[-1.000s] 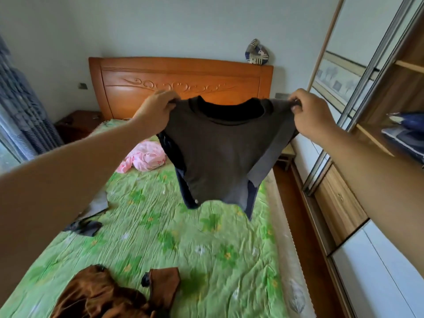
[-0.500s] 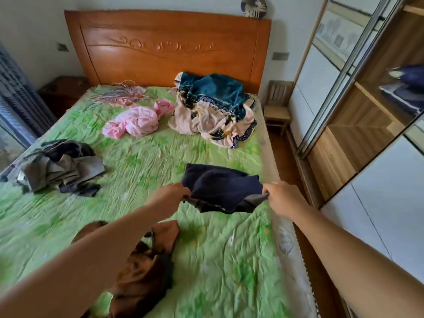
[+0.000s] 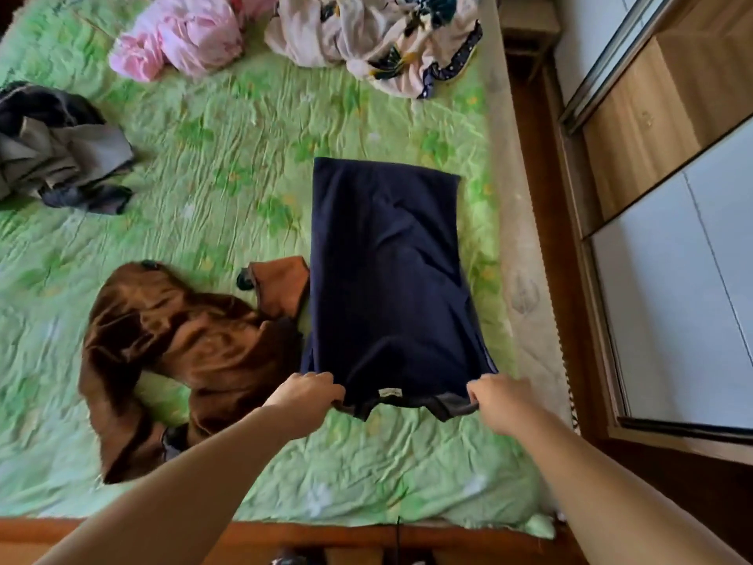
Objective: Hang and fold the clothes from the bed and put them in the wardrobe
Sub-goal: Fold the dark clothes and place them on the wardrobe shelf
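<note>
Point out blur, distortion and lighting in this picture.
Head view: motion blur smears the green flowered bedsheet and crumpled brown satin garment; the flat navy shirt looks sharper; the wide-angle lens skews the wooden wardrobe; light is soft daylight, no harsh glare.

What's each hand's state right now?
Left hand: closed, grips the navy shirt at its near edge.
Right hand: closed, grips the navy shirt's near edge too.

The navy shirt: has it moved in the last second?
Yes. The navy shirt went down: from the air above the green bed sheet to lying flat on it, beside the brown garment.
</note>
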The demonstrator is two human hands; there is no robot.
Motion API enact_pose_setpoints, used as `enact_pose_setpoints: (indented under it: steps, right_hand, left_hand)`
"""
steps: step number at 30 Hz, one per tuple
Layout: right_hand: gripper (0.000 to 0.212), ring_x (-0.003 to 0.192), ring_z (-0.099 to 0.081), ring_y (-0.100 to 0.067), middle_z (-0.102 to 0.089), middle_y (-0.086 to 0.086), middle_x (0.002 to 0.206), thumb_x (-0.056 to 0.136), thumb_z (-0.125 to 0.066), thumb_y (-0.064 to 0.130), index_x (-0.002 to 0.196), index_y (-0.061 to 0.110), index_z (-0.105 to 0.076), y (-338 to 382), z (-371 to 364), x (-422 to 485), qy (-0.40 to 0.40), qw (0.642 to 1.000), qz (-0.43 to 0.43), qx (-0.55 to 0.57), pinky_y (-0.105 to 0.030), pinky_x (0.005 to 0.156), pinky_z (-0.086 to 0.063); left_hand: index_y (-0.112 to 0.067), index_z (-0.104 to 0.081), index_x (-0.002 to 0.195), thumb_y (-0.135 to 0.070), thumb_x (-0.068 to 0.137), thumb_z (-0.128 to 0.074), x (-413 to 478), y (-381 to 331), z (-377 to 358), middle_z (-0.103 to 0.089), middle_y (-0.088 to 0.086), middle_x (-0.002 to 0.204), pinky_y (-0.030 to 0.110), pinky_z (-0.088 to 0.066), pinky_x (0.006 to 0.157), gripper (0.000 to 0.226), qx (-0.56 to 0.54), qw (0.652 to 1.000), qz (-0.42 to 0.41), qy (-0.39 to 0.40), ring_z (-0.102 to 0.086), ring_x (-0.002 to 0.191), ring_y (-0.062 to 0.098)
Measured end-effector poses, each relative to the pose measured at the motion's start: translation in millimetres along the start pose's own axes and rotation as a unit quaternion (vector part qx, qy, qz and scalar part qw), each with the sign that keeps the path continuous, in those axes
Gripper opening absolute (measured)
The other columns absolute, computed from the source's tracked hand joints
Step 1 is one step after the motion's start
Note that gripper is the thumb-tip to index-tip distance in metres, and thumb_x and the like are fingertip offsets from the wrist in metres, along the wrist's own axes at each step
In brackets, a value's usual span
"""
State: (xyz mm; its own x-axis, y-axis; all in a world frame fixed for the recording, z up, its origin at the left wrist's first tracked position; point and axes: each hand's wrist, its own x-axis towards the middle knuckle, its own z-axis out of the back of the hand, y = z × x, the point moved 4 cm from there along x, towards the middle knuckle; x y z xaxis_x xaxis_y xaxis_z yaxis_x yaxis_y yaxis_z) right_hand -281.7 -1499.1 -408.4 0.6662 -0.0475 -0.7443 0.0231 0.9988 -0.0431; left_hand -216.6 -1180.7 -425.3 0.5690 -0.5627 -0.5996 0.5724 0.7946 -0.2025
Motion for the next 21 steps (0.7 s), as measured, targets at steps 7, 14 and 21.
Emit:
enact_pose_setpoints:
  steps: [7, 14, 21]
  right_hand:
    - [0.020, 0.095, -0.059, -0.027, -0.058, -0.001, 0.102, 0.093, -0.045, 0.008, 0.092, 0.027, -0.046, 9.2, -82.8, 14.7, 0.079, 0.996, 0.014, -0.031, -0.041, 0.080, -0.040]
    - [0.028, 0.111, -0.054, -0.027, -0.055, 0.000, 0.110, 0.090, -0.048, 0.007, 0.110, 0.026, -0.052, 8.7, -134.4, 34.7, 0.070, 0.997, 0.029, -0.034, -0.048, 0.094, -0.041]
    - [0.031, 0.116, -0.049, -0.026, -0.054, 0.002, 0.113, 0.091, -0.048, 0.010, 0.114, 0.030, -0.053, 11.9, -143.3, 44.5, 0.040, 0.997, 0.048, -0.055, -0.050, 0.100, -0.030]
  left_hand:
    - [-0.041, -0.047, 0.121, -0.021, 0.099, -0.040, 7.0, -18.6, -86.4, -0.053, -0.004, 0.110, 0.033, -0.036, 0.076, 0.031, -0.004, 0.997, -0.034, 0.064, -0.055, 0.101, 0.022]
    - [-0.032, -0.039, 0.132, -0.025, 0.097, -0.053, 18.3, -21.2, -128.7, -0.047, -0.002, 0.117, 0.037, -0.044, 0.084, 0.038, 0.017, 0.998, -0.001, 0.057, -0.050, 0.109, 0.022]
    - [-0.023, -0.045, 0.129, 0.004, 0.083, -0.051, 18.9, -17.2, -140.6, -0.038, 0.002, 0.121, 0.033, -0.047, 0.090, 0.053, 0.032, 0.998, 0.048, 0.027, -0.042, 0.113, 0.023]
